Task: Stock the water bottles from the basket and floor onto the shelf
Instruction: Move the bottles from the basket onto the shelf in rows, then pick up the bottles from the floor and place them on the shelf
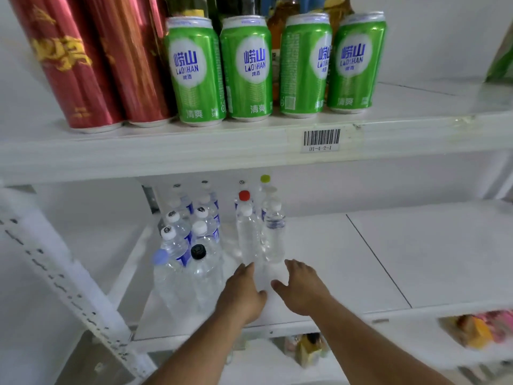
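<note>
Water bottles mid-frame, upright; left hand, right hand spread, holding nothing. Nudge gently, low down.

You are facing a shop's white metal shelving: a barcode label sits on the shelf edge at centre right, green beer cans line the top, and water bottles crowd the shelf at lower left.

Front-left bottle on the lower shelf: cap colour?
Pale blue cap, clearest in the head view.
</note>
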A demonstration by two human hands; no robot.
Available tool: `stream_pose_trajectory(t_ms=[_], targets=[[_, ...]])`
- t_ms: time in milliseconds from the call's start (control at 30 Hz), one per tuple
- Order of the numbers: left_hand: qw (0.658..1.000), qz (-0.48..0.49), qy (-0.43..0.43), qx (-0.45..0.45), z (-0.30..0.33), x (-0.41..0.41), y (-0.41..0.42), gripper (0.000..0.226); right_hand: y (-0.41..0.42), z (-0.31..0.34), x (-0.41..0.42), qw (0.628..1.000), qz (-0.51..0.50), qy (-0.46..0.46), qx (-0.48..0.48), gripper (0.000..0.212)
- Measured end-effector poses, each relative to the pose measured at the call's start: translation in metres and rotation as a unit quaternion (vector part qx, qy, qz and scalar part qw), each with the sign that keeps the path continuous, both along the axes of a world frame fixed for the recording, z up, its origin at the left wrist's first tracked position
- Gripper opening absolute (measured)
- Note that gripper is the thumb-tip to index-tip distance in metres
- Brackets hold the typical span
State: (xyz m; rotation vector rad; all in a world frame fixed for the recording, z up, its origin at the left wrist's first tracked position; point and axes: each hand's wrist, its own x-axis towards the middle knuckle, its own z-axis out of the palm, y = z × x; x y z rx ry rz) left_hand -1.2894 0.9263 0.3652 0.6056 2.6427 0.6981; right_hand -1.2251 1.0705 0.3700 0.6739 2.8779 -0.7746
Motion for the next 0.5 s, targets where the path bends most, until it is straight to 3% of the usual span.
stream_pose_trajectory(t_ms=[167,500], targets=[[0.998,-0.04,0.013,-0.045,-0.003,0.031,-0.017,0.074,-0.025,-0.001,0.041,0.997,0.03,-0.017,0.066,0.077],[0.989,-0.125,0.003,-0.074,-0.011,0.102,0.011,0.068,-0.006,-0.018,0.133,0.997,-0.038,-0.045,0.059,0.074]])
